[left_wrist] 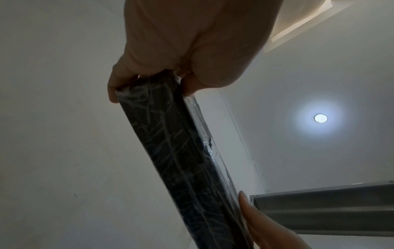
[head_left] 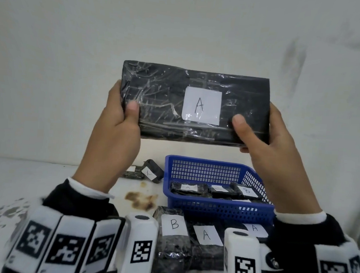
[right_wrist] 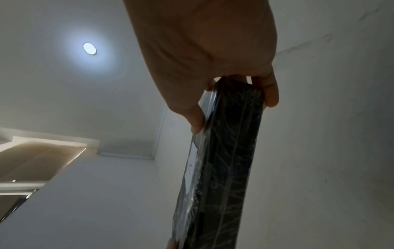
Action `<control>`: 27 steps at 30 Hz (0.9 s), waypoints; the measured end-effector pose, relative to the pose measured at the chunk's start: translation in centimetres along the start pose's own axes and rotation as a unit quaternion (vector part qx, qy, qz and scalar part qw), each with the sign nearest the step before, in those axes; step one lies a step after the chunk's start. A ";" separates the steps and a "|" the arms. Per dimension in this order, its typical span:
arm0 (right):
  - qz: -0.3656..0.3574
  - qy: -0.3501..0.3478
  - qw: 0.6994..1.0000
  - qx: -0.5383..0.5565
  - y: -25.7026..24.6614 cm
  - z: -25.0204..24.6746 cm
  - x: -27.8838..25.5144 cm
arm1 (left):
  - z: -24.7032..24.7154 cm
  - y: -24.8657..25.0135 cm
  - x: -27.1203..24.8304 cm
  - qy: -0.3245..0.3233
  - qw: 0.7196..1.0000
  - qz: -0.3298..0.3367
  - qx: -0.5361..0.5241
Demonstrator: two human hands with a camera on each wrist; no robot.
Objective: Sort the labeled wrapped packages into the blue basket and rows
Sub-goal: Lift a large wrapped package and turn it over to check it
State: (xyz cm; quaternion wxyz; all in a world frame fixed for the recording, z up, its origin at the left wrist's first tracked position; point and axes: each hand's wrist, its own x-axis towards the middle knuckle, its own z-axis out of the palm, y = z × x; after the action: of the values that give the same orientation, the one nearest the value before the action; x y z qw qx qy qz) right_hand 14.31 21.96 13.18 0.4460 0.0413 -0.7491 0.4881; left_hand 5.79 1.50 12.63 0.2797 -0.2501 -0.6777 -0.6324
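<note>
Overhead, package A [head_left: 166, 106] edge-gripped between both hands, above basket [head_left: 205, 162].

The held package [head_left: 194, 104] is black under clear glossy film, with a white label [head_left: 201, 105] marked "A" in black. The basket [head_left: 217, 208] is blue mesh. The wrist markers [head_left: 141, 251] are white with black square codes. The table [head_left: 10, 180] is white with a brown stain [head_left: 141, 199].

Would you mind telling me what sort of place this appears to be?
Probably a plain indoor workroom set up for sorting: a stained white table against a bare wall, a blue basket, and a recessed ceiling light.
</note>
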 end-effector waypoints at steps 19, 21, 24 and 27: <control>0.029 0.035 0.998 0.032 0.0 -0.5 0.3 | 0.6 0.8 -0.2 0.018 0.997 -0.021 -0.066; 0.018 0.044 0.999 0.014 -0.1 -0.4 0.2 | 0.7 1.0 -0.5 0.004 0.998 -0.013 -0.057; 0.012 0.038 0.999 -0.020 -0.4 -0.4 0.0 | 0.9 1.5 -1.0 -0.027 0.999 0.001 -0.042; 0.005 0.023 0.999 -0.039 -0.6 -0.4 -0.1 | 1.0 1.7 -1.3 -0.046 0.999 0.007 0.018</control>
State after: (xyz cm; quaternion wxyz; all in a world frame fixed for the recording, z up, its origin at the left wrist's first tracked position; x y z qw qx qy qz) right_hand 14.94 21.97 13.55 0.4623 0.0090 -0.7572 0.4613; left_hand 7.82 2.65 12.85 0.2573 -0.2787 -0.6993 -0.6059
